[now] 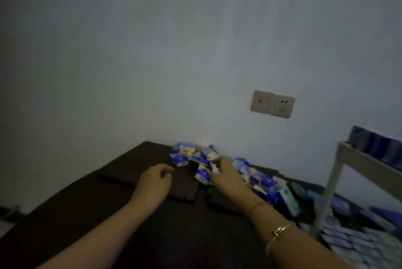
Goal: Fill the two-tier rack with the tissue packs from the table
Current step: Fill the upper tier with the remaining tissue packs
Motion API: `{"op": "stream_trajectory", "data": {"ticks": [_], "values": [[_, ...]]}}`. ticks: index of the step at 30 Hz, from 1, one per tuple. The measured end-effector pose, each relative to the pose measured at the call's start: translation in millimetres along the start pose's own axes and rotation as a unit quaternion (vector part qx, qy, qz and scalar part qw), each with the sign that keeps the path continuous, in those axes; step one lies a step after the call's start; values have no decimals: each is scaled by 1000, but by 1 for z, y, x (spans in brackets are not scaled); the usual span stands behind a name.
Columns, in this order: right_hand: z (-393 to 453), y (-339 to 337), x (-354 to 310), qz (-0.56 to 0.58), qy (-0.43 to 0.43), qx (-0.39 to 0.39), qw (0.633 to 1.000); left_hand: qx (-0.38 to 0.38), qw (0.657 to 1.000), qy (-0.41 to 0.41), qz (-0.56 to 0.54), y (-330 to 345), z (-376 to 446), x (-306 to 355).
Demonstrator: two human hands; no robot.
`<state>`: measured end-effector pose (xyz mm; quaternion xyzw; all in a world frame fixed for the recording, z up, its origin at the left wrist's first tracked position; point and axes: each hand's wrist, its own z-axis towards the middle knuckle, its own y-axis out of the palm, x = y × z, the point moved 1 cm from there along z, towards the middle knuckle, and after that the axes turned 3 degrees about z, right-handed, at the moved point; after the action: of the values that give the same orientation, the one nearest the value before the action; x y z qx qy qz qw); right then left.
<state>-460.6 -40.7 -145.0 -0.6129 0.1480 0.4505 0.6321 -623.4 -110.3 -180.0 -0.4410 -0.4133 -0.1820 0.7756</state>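
Observation:
Several small blue tissue packs (191, 155) lie in a heap on the dark table (87, 203) by the wall, spreading rightward. My right hand (226, 173) reaches into the heap, and its fingers pinch one blue pack (214, 168). Another pack (202, 174) stands just left of that hand. My left hand (155, 184) hovers over the table left of the heap, fingers loosely curled, holding nothing. The white two-tier rack (356, 157) stands at the right, with blue packs on its upper tier (374, 144) and more packs on the lower tier (352, 240).
A double wall socket (273, 104) sits on the white wall above the heap. Larger blue packs (285, 199) lie between the heap and the rack. A rack post (328, 192) stands close to my right forearm. The table's left edge drops to the floor.

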Motion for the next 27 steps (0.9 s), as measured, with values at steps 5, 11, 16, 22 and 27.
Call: {"op": "stream_trajectory", "data": {"ticks": [5, 11, 16, 22, 27], "values": [[67, 43, 57, -64, 38, -31, 997, -27, 996, -10, 79, 28, 48, -41], [147, 63, 74, -217, -118, 41, 968, -38, 984, 43, 171, 71, 131, -59], [204, 71, 88, -305, -99, -15, 947, -127, 950, 45, 283, 101, 198, -68], [220, 83, 111, -371, -110, 7, 922, -181, 918, 82, 343, 129, 240, -79], [213, 77, 115, -339, -144, 32, 929, -93, 938, 128, 308, 133, 220, -84]]}}
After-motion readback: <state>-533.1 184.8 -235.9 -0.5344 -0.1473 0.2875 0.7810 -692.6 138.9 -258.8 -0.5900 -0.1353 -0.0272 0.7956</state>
